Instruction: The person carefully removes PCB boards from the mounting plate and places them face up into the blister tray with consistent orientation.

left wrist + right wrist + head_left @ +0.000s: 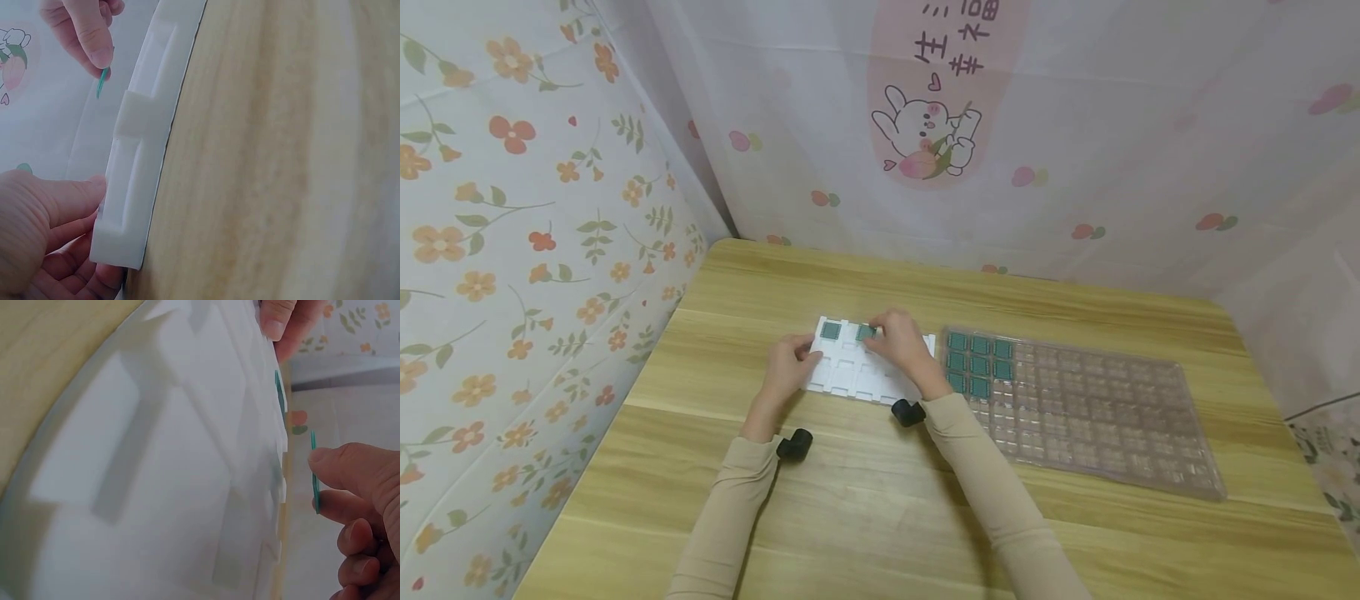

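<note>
My left hand holds the left edge of a white tray with square pockets. In the left wrist view the thumb lies at its rim and the other fingers are curled beneath. A thin green square circuit board is pinched between thumb and forefinger of my right hand. The right wrist view shows this board edge-on, apart from the tray. In the head view the right hand overlaps the tray's far side. Another green board sits in the far left pocket. My right hand and forearm hide part of the tray.
To the right lies a long clear plastic tray with many small pockets. Several green boards fill pockets at its left end. Both trays are on a wooden table, with a printed curtain behind it.
</note>
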Tool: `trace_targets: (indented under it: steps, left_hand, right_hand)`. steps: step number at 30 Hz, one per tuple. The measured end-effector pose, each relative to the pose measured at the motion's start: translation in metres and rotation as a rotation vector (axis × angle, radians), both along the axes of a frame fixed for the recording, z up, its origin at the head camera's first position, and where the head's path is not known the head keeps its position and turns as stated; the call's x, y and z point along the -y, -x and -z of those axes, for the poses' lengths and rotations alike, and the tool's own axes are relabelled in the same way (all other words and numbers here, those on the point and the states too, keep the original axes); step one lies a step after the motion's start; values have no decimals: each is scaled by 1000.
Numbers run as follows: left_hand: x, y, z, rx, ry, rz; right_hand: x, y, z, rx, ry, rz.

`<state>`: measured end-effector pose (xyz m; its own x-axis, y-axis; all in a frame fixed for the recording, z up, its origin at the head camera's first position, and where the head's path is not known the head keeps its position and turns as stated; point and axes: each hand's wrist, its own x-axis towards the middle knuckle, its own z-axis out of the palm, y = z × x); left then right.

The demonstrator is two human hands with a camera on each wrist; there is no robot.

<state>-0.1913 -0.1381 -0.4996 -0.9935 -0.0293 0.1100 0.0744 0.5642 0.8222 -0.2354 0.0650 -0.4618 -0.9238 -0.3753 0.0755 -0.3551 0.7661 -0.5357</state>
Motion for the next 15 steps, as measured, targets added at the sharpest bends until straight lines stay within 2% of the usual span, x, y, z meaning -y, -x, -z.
trace_targets:
  steps: [15]
  left_hand:
    - [0,0,-2,30,7,-6]
  right_hand:
    - [-9,-4,1,-32,-6,-5]
